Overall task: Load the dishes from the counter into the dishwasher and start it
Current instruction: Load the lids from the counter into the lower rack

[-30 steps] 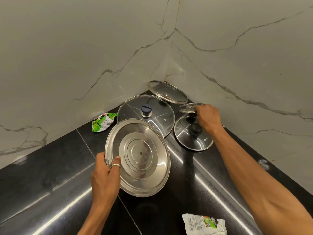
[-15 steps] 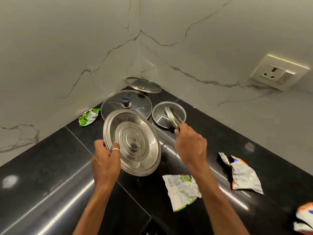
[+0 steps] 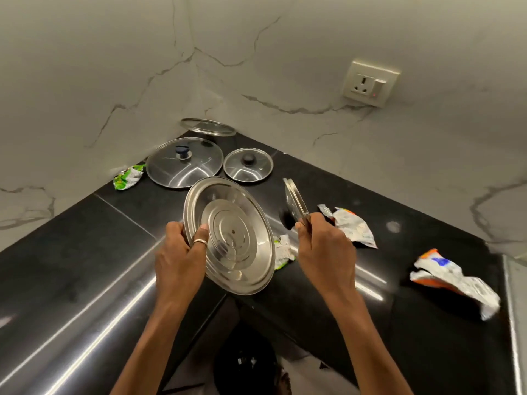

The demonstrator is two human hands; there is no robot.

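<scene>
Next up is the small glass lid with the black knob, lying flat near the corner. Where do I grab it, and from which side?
Take the small glass lid by its black knob, coming straight down from above. It lies flat, knob up, with its thin rim against the counter, so the rim offers little to pinch. The large glass lid sits close on its left, so an approach from the right looks clearer.
</scene>
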